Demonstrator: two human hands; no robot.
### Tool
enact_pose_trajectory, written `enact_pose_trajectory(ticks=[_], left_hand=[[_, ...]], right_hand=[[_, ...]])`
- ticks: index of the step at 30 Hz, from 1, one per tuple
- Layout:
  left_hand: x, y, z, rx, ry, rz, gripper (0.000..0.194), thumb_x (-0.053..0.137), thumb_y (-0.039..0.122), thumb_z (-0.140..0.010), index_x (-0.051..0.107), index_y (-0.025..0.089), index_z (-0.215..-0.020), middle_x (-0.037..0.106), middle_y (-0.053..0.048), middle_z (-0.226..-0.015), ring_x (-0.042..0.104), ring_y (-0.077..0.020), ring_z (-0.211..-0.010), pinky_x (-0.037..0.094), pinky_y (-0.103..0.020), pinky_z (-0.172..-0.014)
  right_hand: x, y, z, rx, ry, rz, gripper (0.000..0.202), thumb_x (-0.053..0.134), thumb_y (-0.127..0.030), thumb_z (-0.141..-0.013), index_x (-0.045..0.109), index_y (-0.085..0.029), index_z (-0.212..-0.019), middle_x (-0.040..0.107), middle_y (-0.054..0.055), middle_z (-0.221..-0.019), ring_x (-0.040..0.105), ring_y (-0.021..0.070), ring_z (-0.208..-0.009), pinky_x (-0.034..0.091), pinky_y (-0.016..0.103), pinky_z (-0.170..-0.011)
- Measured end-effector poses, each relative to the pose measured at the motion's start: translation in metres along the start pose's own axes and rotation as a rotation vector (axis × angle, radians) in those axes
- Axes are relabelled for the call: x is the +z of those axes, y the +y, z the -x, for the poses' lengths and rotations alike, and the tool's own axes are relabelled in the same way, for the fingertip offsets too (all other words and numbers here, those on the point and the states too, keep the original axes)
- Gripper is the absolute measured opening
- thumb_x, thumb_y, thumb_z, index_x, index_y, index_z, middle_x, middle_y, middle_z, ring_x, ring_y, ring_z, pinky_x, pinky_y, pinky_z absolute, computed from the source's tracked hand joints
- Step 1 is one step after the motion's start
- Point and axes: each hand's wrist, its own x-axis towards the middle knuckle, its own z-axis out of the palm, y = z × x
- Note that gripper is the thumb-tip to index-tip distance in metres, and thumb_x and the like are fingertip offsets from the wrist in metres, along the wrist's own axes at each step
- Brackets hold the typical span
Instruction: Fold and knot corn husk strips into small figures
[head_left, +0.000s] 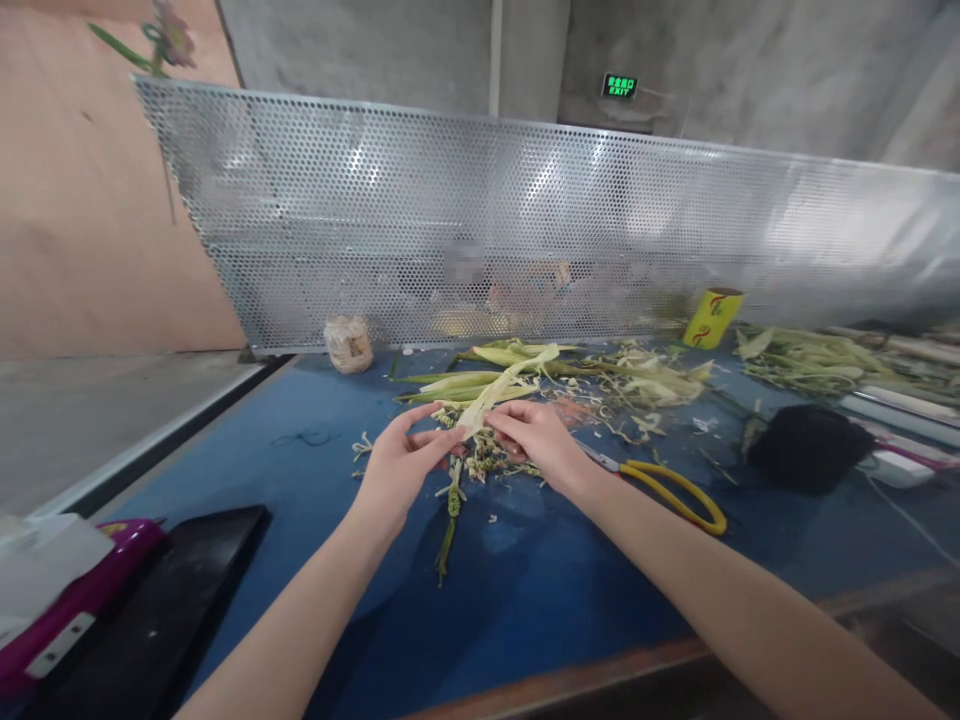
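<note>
A pale green corn husk is stretched between my two hands above the blue tabletop. My left hand pinches its near end between thumb and fingers. From the other side, my right hand grips the same husk near that end, fingers closed. Just below the hands lies a knotted green plaited piece, its thin tail toward me; its upper part is hidden among scraps. Several whole green husks lie behind. Beside my right wrist are scissors with yellow handles, their blades partly covered.
A perforated metal screen stands along the table's back. Before it are a whitish wrapped roll or jar and a yellow can. A black bundle and a husk pile lie right; a black tray-like object lies left.
</note>
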Motion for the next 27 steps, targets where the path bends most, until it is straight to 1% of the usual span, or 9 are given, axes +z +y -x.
enact_pose_trajectory(ticks=[4,7,10,12,14,17,19,23,27], left_hand=[[0.000,0.003,-0.002,-0.062,0.073,0.061,0.058,0.075,0.023,-0.057,0.051,0.010,-0.108,0.067,-0.005,-0.063,0.062,-0.0119,-0.057,0.047,-0.019,-0.053],[0.001,0.007,-0.001,-0.102,0.119,0.084,0.054,0.074,0.018,-0.059,0.051,0.009,-0.107,0.067,-0.006,-0.062,0.063,-0.0127,-0.056,0.048,-0.019,-0.051],[0.002,0.009,0.000,-0.118,0.113,0.096,0.052,0.072,0.014,-0.062,0.049,0.008,-0.109,0.067,-0.007,-0.063,0.064,-0.0132,-0.058,0.050,-0.020,-0.052],[0.004,0.009,0.001,-0.125,0.104,0.100,0.051,0.071,0.012,-0.063,0.049,0.007,-0.109,0.068,-0.008,-0.065,0.065,-0.0139,-0.059,0.050,-0.020,-0.051],[0.004,0.009,0.002,-0.131,0.102,0.097,0.050,0.071,0.012,-0.062,0.050,0.007,-0.107,0.068,-0.009,-0.065,0.065,-0.0149,-0.059,0.050,-0.020,-0.051],[0.004,0.008,0.002,-0.130,0.106,0.115,0.049,0.073,0.012,-0.061,0.052,0.008,-0.105,0.068,-0.009,-0.064,0.065,-0.0154,-0.058,0.050,-0.021,-0.051],[0.003,0.007,0.001,-0.133,0.117,0.128,0.049,0.073,0.012,-0.061,0.051,0.008,-0.105,0.067,-0.008,-0.063,0.065,-0.0152,-0.058,0.050,-0.021,-0.052],[0.000,0.006,-0.002,-0.157,0.133,0.139,0.048,0.071,0.012,-0.063,0.050,0.007,-0.106,0.068,-0.009,-0.063,0.065,-0.0154,-0.057,0.050,-0.022,-0.051],[-0.003,0.002,-0.005,-0.168,0.124,0.173,0.043,0.068,0.011,-0.066,0.050,0.006,-0.104,0.067,-0.009,-0.063,0.064,-0.0137,-0.056,0.050,-0.020,-0.051]], right_hand=[[-0.008,-0.003,0.000,-0.059,-0.044,0.477,0.035,0.036,-0.039,-0.085,0.058,-0.017,-0.069,0.060,0.002,-0.066,0.045,0.0084,-0.043,0.034,0.022,-0.043],[-0.028,-0.011,0.017,-0.120,-0.028,0.656,0.021,0.050,-0.032,-0.079,0.061,-0.018,-0.069,0.063,0.004,-0.068,0.055,0.0142,-0.057,0.038,0.025,-0.053],[-0.059,-0.013,0.048,-0.235,0.084,1.230,0.016,0.047,-0.020,-0.080,0.063,-0.017,-0.078,0.065,0.008,-0.077,0.060,0.0193,-0.071,0.042,0.029,-0.061],[-0.077,-0.008,0.069,-0.158,0.181,1.525,0.012,0.050,-0.019,-0.079,0.062,-0.015,-0.079,0.064,0.012,-0.077,0.061,0.0229,-0.073,0.043,0.031,-0.060],[-0.088,-0.001,0.085,0.058,0.214,1.695,0.013,0.054,-0.021,-0.077,0.061,-0.010,-0.082,0.063,0.017,-0.079,0.062,0.0282,-0.073,0.042,0.033,-0.057],[-0.091,0.005,0.096,0.291,0.162,1.708,0.018,0.047,-0.017,-0.080,0.057,-0.008,-0.092,0.063,0.018,-0.083,0.062,0.0296,-0.076,0.040,0.031,-0.055],[-0.089,0.004,0.095,0.332,0.132,1.687,0.019,0.043,-0.012,-0.080,0.054,-0.008,-0.095,0.063,0.017,-0.083,0.063,0.0282,-0.078,0.039,0.029,-0.056],[-0.088,-0.002,0.086,0.425,0.097,1.645,0.023,0.051,-0.008,-0.070,0.053,-0.009,-0.093,0.062,0.016,-0.084,0.063,0.0273,-0.075,0.038,0.028,-0.054],[-0.092,-0.003,0.081,0.471,0.113,1.635,0.035,0.056,-0.006,-0.061,0.052,-0.006,-0.096,0.060,0.019,-0.092,0.063,0.0312,-0.079,0.039,0.029,-0.055]])
